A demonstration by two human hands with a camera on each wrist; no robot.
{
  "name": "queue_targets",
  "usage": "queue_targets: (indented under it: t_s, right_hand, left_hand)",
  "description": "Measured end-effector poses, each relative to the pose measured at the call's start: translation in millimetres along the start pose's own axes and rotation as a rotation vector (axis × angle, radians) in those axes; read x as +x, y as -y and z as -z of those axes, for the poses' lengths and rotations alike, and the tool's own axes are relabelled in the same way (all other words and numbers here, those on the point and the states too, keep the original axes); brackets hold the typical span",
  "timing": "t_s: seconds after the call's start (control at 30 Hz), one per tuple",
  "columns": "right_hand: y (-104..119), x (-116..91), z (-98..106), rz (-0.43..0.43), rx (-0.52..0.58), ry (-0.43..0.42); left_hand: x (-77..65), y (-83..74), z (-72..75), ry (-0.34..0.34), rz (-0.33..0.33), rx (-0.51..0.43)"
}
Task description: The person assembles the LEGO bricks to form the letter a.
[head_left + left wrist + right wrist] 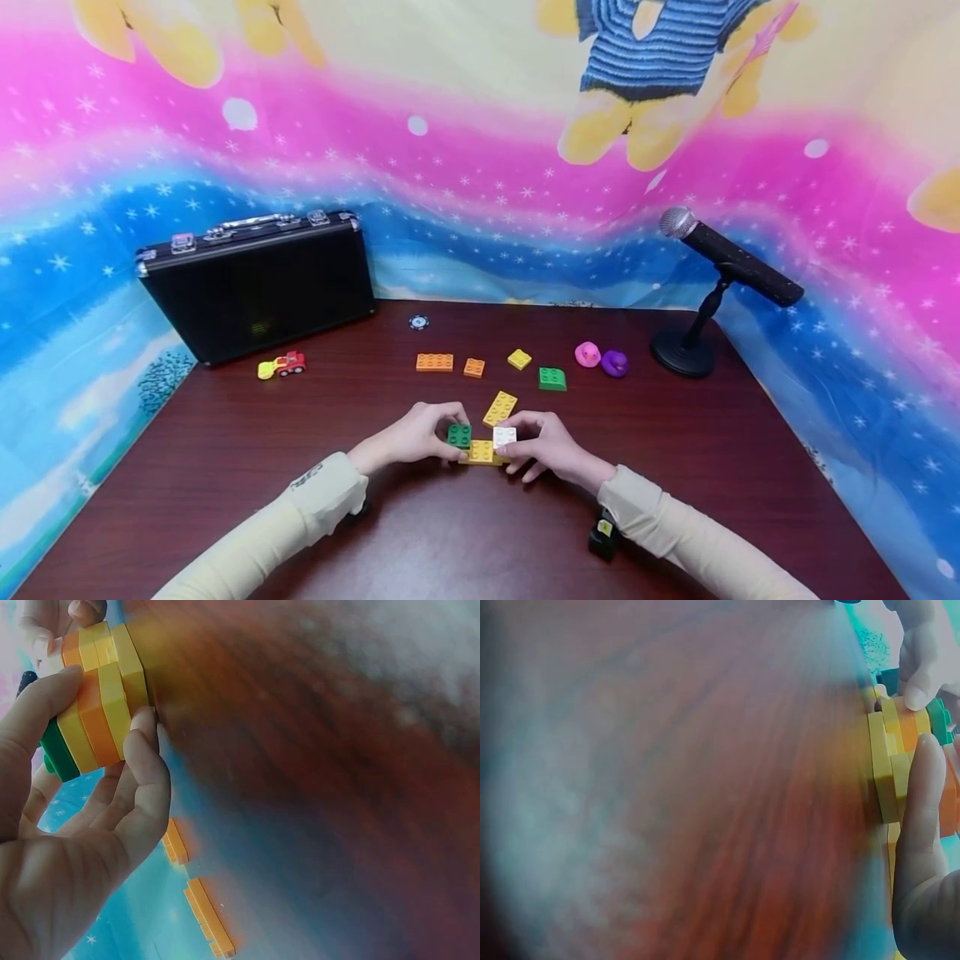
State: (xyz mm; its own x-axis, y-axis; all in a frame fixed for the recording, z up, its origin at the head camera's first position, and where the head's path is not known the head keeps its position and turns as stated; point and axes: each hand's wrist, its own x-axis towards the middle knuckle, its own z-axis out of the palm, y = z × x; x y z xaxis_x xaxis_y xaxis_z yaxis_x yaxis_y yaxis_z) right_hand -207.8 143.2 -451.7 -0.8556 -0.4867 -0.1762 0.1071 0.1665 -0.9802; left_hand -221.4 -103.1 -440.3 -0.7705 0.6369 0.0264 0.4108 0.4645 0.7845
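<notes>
Gripping a brick build (482, 452) between both hands, I have it well in from the far edge of the desk (480, 533), about midway between the left and right edges. Its long axis runs left to right, roughly along the far edge, and its studs point up. Whether its base touches the wood I cannot tell.

My left hand (416, 437) is clamped on the left end, thumb on the near side and fingers round the far side; that end rises through yellow, orange and yellow layers to a green block (459, 435). My right hand (551, 446) pinches the other end, which is topped by a white block (505, 437), the thumb pressed to the near face.

Just beyond the build lies a yellow brick (500, 408), its long axis slanting away from me to the right. Farther toward the far edge, a long orange brick (435, 362) lies parallel to that edge, with a small orange brick (474, 367) near its right end. A small yellow brick (519, 359) sits with one corner toward me, near a green curved brick (552, 379).
</notes>
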Motion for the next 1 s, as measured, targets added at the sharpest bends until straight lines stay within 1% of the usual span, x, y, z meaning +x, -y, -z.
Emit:
queue_targets:
  t_s: [0.2,0.5,0.7,1.0]
  right_hand:
    - [0.1,0.5,-0.2,0.006,-0.014,-0.008]
    - [-0.1,2.3,0.7,0.016,-0.014,0.017]
    - [2.1,1.0,0.9,0.017,-0.034,0.012]
    - [1.6,-1.3,-1.6,0.036,-0.06,0.002]
  left_hand:
    - [0.8,1.8,0.0,0.004,-0.001,-0.011]
    - [0.9,1.6,1.1,0.003,-0.012,-0.008]
    - [0.4,-1.1,1.2,-0.005,-0.027,0.011]
    - [-1.2,-0.1,-1.2,-0.008,-0.021,-0.001]
